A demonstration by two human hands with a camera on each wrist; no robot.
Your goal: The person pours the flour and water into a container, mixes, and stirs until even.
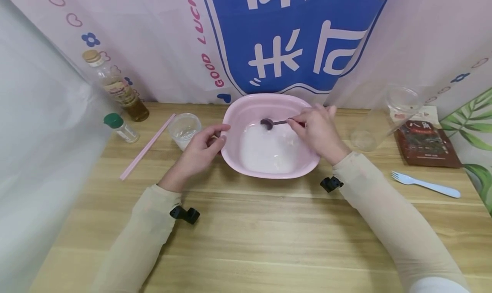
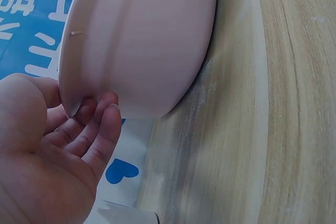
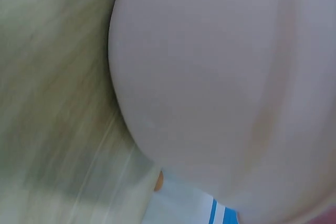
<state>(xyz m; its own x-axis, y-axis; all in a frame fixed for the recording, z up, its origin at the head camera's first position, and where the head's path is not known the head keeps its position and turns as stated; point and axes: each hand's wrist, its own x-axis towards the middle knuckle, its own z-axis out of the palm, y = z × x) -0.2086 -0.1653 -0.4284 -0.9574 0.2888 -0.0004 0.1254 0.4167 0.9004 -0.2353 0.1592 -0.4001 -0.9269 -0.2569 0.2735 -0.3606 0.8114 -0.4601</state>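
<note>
Resting on the surface (image 1: 246, 237), the pink basin (image 1: 269, 101) is having its nine-o'clock rim pinched by the left hand (image 1: 201, 150), seemingly for steadiness; at three o'clock, the right hand (image 1: 320, 130) is gripping the spoon (image 1: 267, 123), apparently reaching inward.

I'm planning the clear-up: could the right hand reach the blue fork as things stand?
Probably yes, though the right hand would first have to release the dark spoon; the blue fork lies uncovered on the table, near that sleeve.
</note>
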